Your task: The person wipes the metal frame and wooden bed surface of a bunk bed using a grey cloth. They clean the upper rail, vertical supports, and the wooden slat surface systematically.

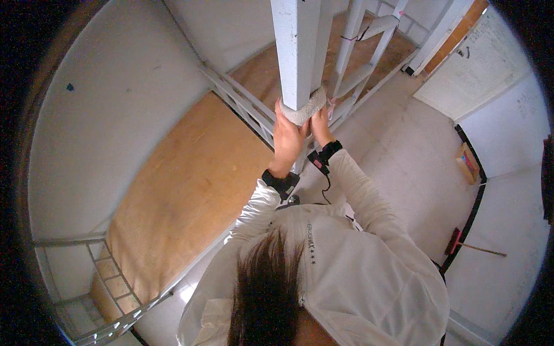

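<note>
Straight ahead rises a white square metal post point(297, 52), part of a bunk bed frame. A light grey terry cloth point(304, 111) is wrapped around its near faces. My left hand point(288, 136) presses the cloth from the left, fingers reaching round the post's left side. On the right side, my right hand point(319, 126) grips the same cloth, its fingertips partly hidden behind it. Both wrists wear black straps, and a small black device point(318, 162) with a cable hangs by the right one.
A bare wooden bed board point(194, 173) lies to the left beside the wall. Another metal ladder point(114, 277) is at lower left. Rightward are a white door point(480, 65), a cardboard box point(467, 163) and a red broom point(453, 242) against the wall.
</note>
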### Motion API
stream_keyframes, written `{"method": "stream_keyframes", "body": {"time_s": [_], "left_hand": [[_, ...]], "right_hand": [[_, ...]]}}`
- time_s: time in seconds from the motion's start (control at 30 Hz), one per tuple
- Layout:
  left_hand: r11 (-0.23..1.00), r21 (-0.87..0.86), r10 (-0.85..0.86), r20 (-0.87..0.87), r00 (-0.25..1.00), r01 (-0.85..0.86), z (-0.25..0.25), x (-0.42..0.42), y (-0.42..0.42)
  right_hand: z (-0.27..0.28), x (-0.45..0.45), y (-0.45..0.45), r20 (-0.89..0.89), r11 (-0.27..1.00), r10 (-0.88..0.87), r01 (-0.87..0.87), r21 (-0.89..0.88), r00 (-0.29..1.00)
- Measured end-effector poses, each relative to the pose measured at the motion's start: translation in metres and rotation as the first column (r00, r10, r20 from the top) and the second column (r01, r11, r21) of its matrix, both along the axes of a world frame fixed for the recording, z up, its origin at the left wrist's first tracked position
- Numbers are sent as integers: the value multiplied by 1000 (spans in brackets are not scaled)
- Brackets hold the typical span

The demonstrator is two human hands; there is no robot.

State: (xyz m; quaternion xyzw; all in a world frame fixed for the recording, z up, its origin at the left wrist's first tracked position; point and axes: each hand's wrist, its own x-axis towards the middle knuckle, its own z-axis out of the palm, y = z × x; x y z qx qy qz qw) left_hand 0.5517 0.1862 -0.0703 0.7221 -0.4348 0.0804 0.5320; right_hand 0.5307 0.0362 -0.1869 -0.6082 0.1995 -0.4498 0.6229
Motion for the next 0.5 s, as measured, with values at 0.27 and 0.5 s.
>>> {"method": "stream_keyframes", "body": {"time_s": [0.27, 0.5], "left_hand": [[998, -28, -62, -95, 994, 59, -24, 3, 3], [996, 47, -64, -164, 984, 73, -38, -2, 15]], "right_hand": [[3, 7, 16, -114, 971, -135, 109, -211, 984], [0, 0, 23, -105, 961, -168, 139, -240, 980]]}}
